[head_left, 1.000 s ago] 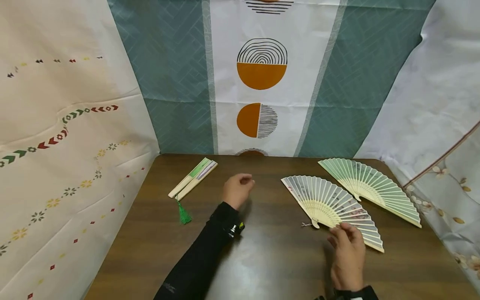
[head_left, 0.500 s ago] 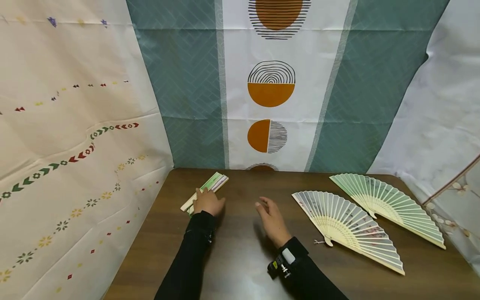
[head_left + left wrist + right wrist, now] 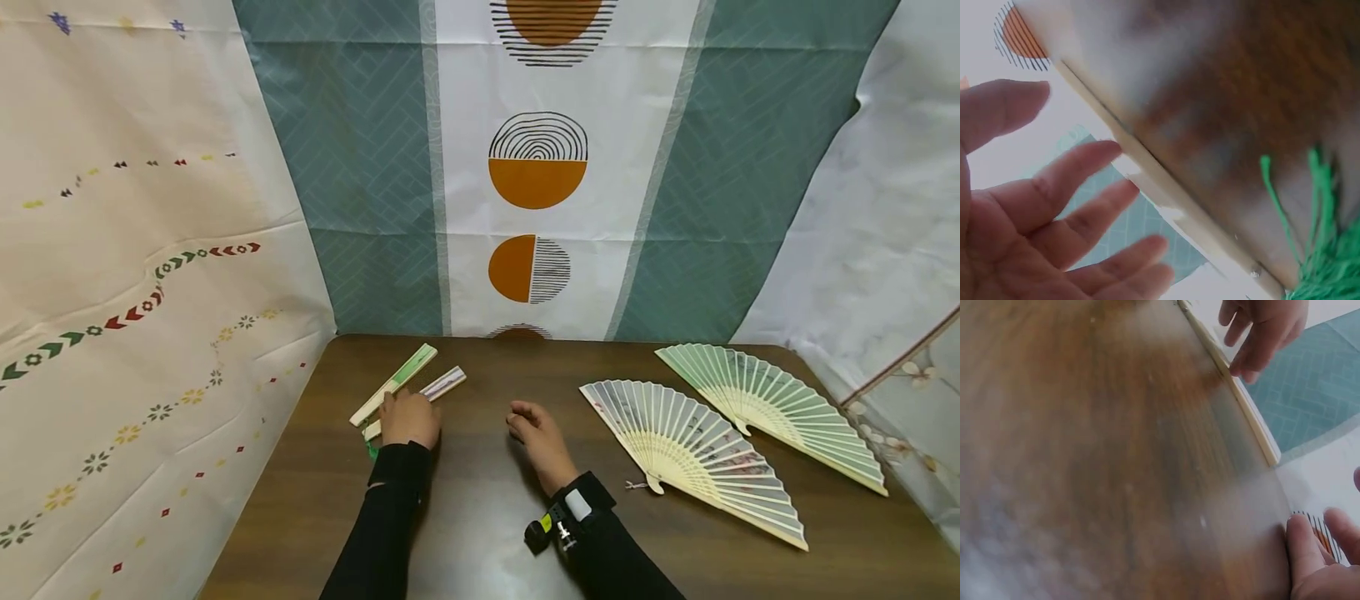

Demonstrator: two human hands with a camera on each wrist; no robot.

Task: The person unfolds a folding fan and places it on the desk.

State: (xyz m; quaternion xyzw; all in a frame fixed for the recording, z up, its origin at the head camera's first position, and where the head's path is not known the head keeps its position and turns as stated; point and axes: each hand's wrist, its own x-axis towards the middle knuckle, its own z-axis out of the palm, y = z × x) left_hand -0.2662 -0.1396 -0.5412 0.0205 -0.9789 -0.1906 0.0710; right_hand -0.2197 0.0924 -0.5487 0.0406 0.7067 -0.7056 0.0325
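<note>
A: How many fans are open on the worktop (image 3: 487,517)?

B: Two, on the right: the green fan (image 3: 772,400) and the grey fan (image 3: 693,446), side by side.

A: And what looks left to do?

B: Two closed fans (image 3: 408,387) at the back left, now a little apart. The left hand (image 3: 408,417) rests on them, but I cannot tell if its grip is tight. The right hand (image 3: 536,433) hovers nearby, fingers loosely curled, holding nothing.
</note>
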